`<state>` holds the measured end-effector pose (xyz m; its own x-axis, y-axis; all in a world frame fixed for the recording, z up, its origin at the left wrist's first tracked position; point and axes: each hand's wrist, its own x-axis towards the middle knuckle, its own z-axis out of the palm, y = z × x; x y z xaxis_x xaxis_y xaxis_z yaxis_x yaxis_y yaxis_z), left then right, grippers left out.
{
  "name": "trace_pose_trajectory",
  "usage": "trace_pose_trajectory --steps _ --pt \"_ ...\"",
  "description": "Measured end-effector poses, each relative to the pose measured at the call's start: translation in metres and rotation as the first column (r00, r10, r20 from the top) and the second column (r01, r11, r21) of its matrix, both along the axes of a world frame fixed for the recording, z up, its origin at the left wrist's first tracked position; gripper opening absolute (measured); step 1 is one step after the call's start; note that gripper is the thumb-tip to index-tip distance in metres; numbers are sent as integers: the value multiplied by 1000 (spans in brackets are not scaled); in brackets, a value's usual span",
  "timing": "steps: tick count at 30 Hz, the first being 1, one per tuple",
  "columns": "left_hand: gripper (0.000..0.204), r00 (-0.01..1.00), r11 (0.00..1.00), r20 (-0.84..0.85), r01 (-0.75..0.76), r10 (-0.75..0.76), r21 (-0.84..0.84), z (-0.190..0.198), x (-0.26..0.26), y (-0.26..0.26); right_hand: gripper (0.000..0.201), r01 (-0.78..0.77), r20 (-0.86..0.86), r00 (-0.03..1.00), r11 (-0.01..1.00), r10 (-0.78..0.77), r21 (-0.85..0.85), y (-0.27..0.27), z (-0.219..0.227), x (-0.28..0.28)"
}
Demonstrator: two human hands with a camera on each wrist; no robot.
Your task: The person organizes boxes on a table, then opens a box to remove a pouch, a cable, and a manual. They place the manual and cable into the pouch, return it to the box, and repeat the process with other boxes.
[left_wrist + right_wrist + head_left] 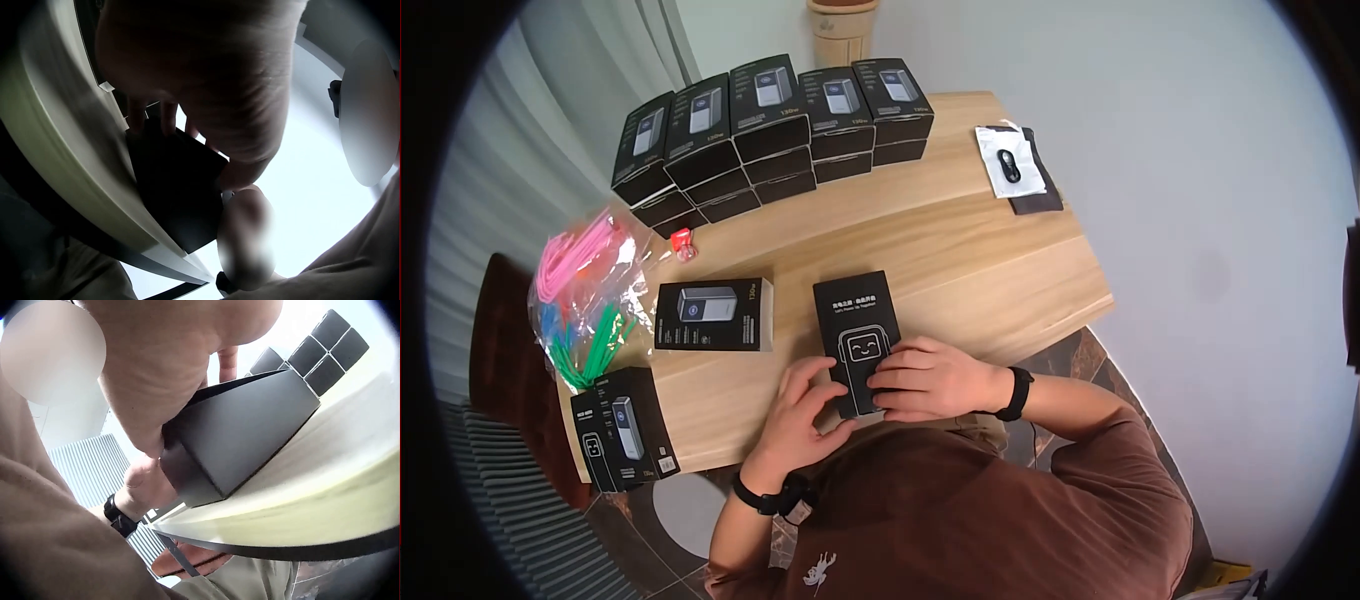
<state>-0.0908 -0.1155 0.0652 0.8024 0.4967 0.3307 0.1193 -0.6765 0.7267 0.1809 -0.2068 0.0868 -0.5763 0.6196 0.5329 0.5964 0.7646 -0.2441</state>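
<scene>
A black box (855, 305) printed with a smiling-face outline lies on the table in front of me, and its plain dark side (250, 434) fills the middle of the right wrist view. My right hand (930, 380) grips its near right part, fingers lying across the printed top; the thumb is hidden in the head view. On the other side, my left hand (800, 415) has its fingertips at the box's left edge, with the thumb spread toward the near end. The left wrist view shows the box (175, 181) as a dark shape under those fingers.
Two rows of stacked black boxes (770, 105) stand at the back. Another box (710, 315) lies left of centre, one more (625, 430) at the near left corner. A bag of coloured strips (585, 270) lies left; a coiled black cable (1008, 166) on a white pouch, right.
</scene>
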Motion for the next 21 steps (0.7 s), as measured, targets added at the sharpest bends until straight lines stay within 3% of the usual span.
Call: trace_pose_trajectory --steps 3,6,14,17,21 --pt "47 1000 998 0 4 -4 66 6 4 -1 24 34 26 999 999 -35 19 -1 2 -3" --pt "45 1000 997 23 -10 8 76 5 -1 0 31 65 -23 997 995 -67 -77 -3 -2 -8" --pt "31 996 986 27 -86 83 140 3 2 -10 28 80 50 996 996 -79 -27 -1 4 -16" --pt "31 996 956 85 -60 37 288 -1 0 -8 30 81 66 995 996 -79 -31 -2 1 -18" --pt "20 993 941 108 -2 -37 338 -11 5 -9 30 80 88 993 997 -78 -22 -4 -1 -19"
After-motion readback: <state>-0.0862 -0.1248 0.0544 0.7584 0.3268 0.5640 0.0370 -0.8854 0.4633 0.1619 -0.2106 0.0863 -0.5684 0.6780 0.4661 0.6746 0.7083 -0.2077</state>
